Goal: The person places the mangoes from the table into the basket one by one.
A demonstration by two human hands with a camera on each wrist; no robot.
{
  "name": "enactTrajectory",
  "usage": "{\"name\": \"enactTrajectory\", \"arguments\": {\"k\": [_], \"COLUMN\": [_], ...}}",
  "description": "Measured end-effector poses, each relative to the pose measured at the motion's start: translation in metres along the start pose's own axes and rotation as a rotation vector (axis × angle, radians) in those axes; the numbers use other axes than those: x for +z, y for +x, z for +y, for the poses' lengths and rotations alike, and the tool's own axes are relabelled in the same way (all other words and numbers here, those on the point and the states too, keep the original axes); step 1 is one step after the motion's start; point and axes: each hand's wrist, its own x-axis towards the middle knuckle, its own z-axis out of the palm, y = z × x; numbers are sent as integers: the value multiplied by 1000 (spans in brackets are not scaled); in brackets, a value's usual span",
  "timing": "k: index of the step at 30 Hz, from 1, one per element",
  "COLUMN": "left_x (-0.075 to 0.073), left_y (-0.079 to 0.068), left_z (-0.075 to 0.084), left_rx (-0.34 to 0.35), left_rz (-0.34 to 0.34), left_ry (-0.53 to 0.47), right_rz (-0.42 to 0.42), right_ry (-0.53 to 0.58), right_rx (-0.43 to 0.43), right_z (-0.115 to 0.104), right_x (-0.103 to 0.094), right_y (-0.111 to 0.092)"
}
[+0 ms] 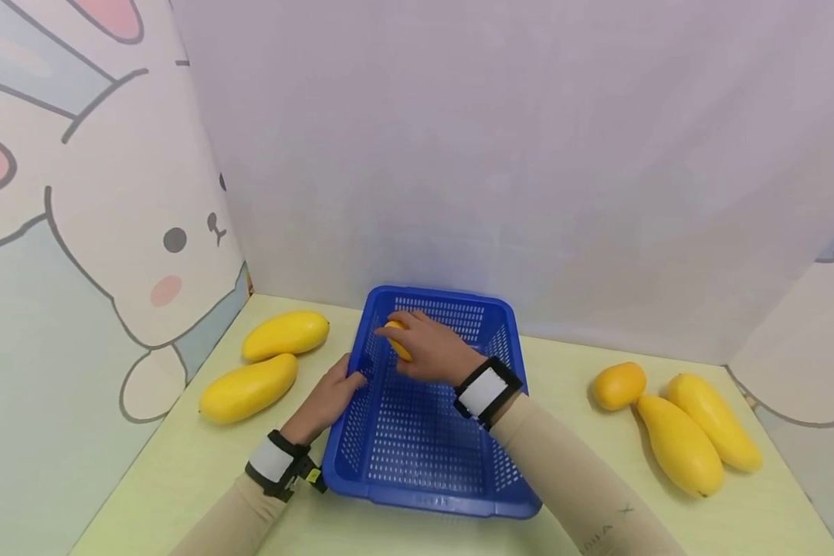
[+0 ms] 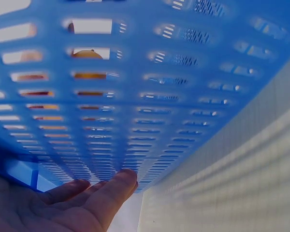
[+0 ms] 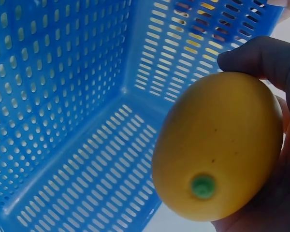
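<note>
An orange-yellow oval fruit [image 3: 217,150] with a small green stem nub is gripped by my right hand [image 1: 431,347]. In the right wrist view the thumb lies over the fruit's upper side. Hand and fruit are over the inside of a blue plastic basket [image 1: 424,506], near its left wall. My left hand [image 1: 330,398] holds the basket's left side, its thumb at the rim. In the left wrist view, the left fingers [image 2: 113,195] lie beside the slotted basket wall [image 2: 135,111], and some fingers are partly hidden.
Two long yellow fruits [image 1: 288,334] [image 1: 249,388] lie left of the basket on the pale table [image 1: 181,479]. To the right are another orange-yellow oval fruit [image 1: 618,385] and two long yellow fruits [image 1: 681,446] [image 1: 714,421]. A plain curtain [image 1: 459,154] hangs behind the basket.
</note>
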Motion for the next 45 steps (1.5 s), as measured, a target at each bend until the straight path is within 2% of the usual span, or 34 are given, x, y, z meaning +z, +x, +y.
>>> {"name": "enactTrajectory", "arguments": {"k": [9, 24, 31, 45], "left_x": [-1, 1, 2, 1], "left_y": [1, -1, 0, 2], "left_z": [0, -2, -2, -4], "left_rx": [23, -11, -5, -1], "left_rz": [-3, 9, 10, -4], "left_ry": [-5, -5, -27, -46], "right_rz": [-25, -87, -116, -136], "right_ry": [-8, 22, 32, -6], "right_rx": [5, 38, 75, 79], "right_z": [5, 13, 20, 30], "right_x": [4, 11, 17, 31], "right_y": [4, 9, 10, 18]}}
